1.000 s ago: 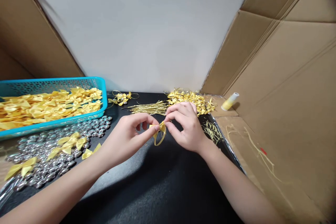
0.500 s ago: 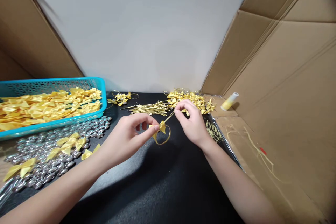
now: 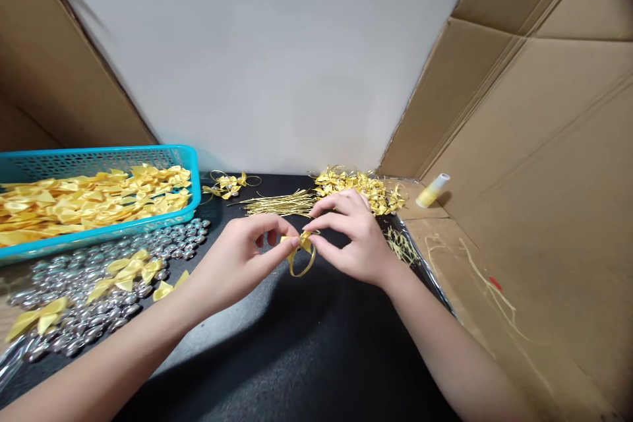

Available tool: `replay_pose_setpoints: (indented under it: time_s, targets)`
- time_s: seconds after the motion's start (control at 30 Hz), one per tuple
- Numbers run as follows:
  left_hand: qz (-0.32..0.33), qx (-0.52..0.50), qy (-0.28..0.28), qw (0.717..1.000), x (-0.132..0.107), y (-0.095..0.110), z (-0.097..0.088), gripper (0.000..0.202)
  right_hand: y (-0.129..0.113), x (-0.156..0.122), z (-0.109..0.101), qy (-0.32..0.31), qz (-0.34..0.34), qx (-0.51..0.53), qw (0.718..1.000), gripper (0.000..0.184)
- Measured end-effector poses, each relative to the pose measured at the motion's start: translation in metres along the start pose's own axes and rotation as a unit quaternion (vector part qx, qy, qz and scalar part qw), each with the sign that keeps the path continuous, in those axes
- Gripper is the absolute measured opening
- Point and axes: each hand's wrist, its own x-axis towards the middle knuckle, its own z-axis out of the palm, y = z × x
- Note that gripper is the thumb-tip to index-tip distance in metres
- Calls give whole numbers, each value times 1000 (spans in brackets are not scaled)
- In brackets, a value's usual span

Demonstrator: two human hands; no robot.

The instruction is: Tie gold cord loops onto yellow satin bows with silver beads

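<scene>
L fingers (image 3: 278, 253) are pinching yellow satiny bow (image 3: 305, 242), prob. light/soft, best held at ctr; R fingers (image 3: 328, 250) sitting narrow, grip unclear.

Single view, from camera on my head. Faces forward and down, from above and behind my hands. My left forearm (image 3: 133, 349) enters at lower left, right forearm (image 3: 435, 343) at lower right, both nearest lens. Left hand (image 3: 250, 247) and right hand (image 3: 353, 244) sit close, just below frame center. Black tabletop (image 3: 297, 356) fills lower middle; pale wall (image 3: 271, 53) straight ahead. Wide: cardboard (image 3: 548, 145) borders both sides, left edge cuts off blue basket (image 3: 196, 178).
</scene>
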Motion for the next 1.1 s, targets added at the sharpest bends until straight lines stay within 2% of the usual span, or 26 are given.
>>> replay_pose_setpoints:
  time_s: [0.2,0.47,0.6,0.7,0.77,0.8,0.93,1.1]
  targets:
    - [0,-4,-2,1000,0,-1,1,27,3,-3,5,-18,-21,-27,999,9]
    - [-7,-12,-5,1000,0,0,-1,26,2,2,2,8,83,61,995,12]
    - [-12,-10,-5,1000,0,0,0,27,5,2,4,10,106,63,992,13]
    - [-27,-14,3,1000,0,0,0,29,5,0,10,66,107,43,991,11]
    - [-49,-27,8,998,1,-1,1,30,6,-3,14,134,76,23,988,12]
    - [-60,-36,10,997,1,-1,1,30,6,-4,17,157,38,7,987,13]
    - [-88,-97,23,991,2,-3,3,27,10,-10,25,166,-143,-89,972,12]
    - [-90,-134,20,987,2,-6,4,25,12,-17,30,162,-185,-141,959,10]
